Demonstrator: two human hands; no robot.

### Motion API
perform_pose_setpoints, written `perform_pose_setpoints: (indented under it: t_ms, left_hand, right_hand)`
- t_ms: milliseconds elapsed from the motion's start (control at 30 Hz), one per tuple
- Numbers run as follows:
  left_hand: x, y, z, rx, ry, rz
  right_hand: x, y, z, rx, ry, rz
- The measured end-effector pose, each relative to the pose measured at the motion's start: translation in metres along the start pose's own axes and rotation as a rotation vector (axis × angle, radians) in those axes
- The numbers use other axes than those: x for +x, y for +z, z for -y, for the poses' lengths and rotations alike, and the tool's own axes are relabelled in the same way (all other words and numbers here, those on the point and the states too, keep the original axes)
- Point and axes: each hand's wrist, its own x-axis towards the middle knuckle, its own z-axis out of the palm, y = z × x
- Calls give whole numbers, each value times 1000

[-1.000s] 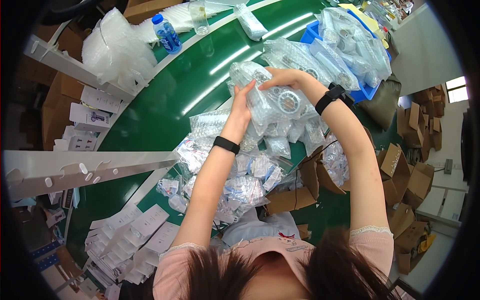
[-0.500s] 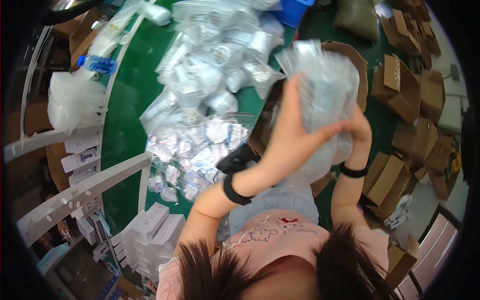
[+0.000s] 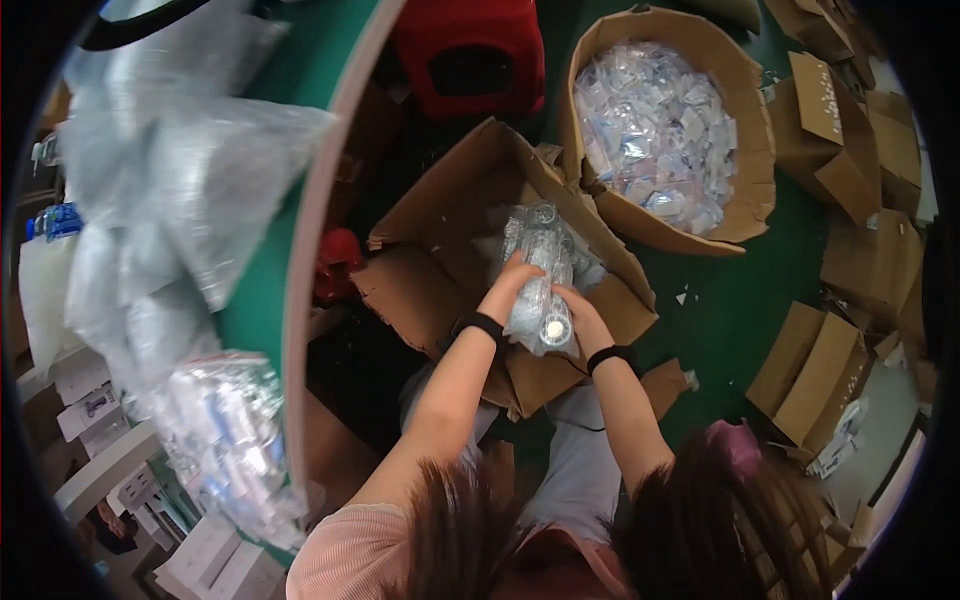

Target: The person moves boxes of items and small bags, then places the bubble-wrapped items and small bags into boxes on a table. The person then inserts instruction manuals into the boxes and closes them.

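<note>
A bundle of clear plastic-wrapped, tube-shaped items (image 3: 540, 275) is between my hands, over an open cardboard box (image 3: 440, 215). My left hand (image 3: 513, 286) grips the bundle's left side. Closed on its right side is my right hand (image 3: 582, 312). A round end with a pale centre shows at the bundle's near end. Under and beside it, more clear plastic (image 3: 590, 270) lies inside the box. What exactly is inside the wrapping, I cannot tell. Each wrist wears a black band.
To the left, the green table (image 3: 262, 270) bears clear plastic packages (image 3: 190, 150) and small packets (image 3: 225, 430). Beyond the box stands a red plastic stool (image 3: 470, 50). A large carton (image 3: 750, 215) at the far right holds many small packets. Several open cardboard boxes (image 3: 810, 360) line the right side.
My hands have lowered the plastic-wrapped bundle from chest height down to the open box. The view has swung right, bringing the box, stool and packet-filled carton into sight.
</note>
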Motion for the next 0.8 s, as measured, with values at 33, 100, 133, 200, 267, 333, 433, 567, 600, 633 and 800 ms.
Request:
perform_pose_setpoints:
  t_ms: [33, 100, 133, 200, 267, 333, 433, 567, 600, 633, 800]
  left_hand:
    - [26, -15, 17, 89, 65, -10]
    - [59, 18, 4, 310, 90, 28]
    - [59, 25, -6, 535, 107, 14]
    - [44, 50, -17, 849, 63, -143]
    - [20, 64, -31, 1157, 26, -325]
    - [-9, 88, -44, 994, 74, -419]
    - [-88, 118, -49, 664, 540, -461]
    - [-247, 100, -85, 439, 616, -473]
    - [-297, 91, -107, 367, 627, -492]
    - [-340, 84, -130, 292, 654, -455]
    - [-493, 15, -224, 62, 876, -707]
  right_hand:
    - [32, -15, -8, 7, 19, 11]
    - [67, -57, 20, -92, -127, -20]
    - [79, -63, 28, -89, -125, -18]
    - [88, -71, 29, -292, -367, -69]
    - [89, -68, 18, -616, -335, -247]
    - [87, -69, 25, -1264, -337, -648]
    - [59, -86, 13, -483, -402, -422]
    - [-48, 21, -33, -611, -595, -235]
    - [-80, 62, -38, -683, -607, -207]
    - [-117, 94, -37, -747, -637, -214]
    - [-257, 284, -39, -894, -877, 20]
